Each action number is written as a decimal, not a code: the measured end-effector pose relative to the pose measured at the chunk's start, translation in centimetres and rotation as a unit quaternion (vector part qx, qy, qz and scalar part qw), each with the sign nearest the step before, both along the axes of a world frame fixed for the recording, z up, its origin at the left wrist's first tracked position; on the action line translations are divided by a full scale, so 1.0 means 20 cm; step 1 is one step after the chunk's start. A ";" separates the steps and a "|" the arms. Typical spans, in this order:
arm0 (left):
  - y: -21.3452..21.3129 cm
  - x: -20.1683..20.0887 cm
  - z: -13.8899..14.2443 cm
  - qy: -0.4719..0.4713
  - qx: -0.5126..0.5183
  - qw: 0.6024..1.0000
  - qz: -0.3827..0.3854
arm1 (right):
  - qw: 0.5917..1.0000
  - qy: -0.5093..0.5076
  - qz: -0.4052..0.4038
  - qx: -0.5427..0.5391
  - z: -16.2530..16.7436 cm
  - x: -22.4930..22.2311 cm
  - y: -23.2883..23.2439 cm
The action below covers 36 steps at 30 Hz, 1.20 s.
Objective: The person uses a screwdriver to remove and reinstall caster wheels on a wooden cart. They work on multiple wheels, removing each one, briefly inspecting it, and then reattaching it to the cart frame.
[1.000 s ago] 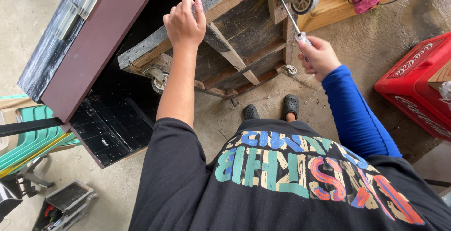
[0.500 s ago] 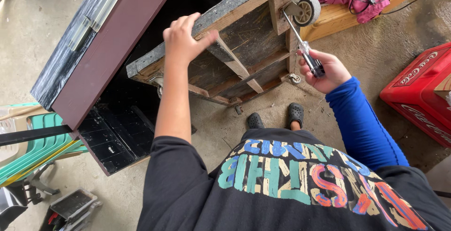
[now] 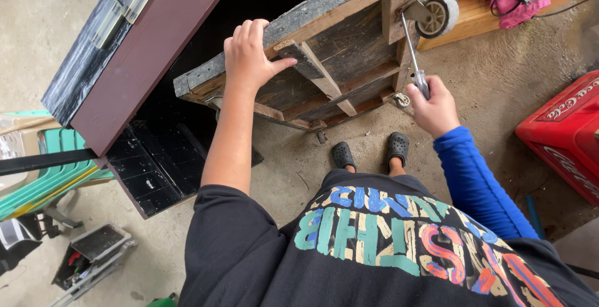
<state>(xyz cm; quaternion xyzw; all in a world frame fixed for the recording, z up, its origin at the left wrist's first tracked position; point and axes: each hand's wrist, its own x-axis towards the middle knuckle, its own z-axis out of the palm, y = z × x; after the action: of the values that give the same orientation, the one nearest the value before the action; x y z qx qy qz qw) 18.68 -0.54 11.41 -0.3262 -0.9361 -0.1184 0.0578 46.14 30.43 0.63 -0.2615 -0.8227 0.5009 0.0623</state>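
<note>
Concrete floor (image 3: pixel 499 82) lies under a tipped wooden cabinet (image 3: pixel 324 51). Your left hand (image 3: pixel 249 54) grips its bottom edge; your right hand (image 3: pixel 433 107) clasps a screwdriver (image 3: pixel 412 48) aimed at the caster wheel (image 3: pixel 437 15).

Rough weathered wooden frame (image 3: pixel 324 63), shiny metal screwdriver shaft (image 3: pixel 409 42), matt maroon cabinet panel (image 3: pixel 150 51), glossy red plastic crate (image 3: pixel 561 132)

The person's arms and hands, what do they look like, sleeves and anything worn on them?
The left hand is bare, with no glove or ring showing, and the arm is uncovered up to a short black sleeve. The right hand is bare too, but that arm wears a tight bright blue long sleeve from the wrist up.
</note>
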 end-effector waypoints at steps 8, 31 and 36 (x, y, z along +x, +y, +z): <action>-0.02 0.00 0.00 0.018 0.006 1.000 0.006 | 0.683 -0.006 -0.043 -0.729 0.08 0.01 0.15; -0.11 -0.03 -0.03 0.083 0.041 0.996 -0.003 | 0.991 -0.076 -0.034 -0.105 0.19 -0.02 -0.02; -0.08 -0.02 -0.03 0.025 0.004 1.000 0.006 | 0.980 -0.033 -0.019 0.195 0.24 -0.05 -0.10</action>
<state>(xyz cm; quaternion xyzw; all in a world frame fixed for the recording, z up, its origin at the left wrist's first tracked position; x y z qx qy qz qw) 18.36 -2.22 10.91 -0.3229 -0.9360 -0.1136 0.0827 45.19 28.37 5.50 -0.2765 -0.9009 0.3208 0.0946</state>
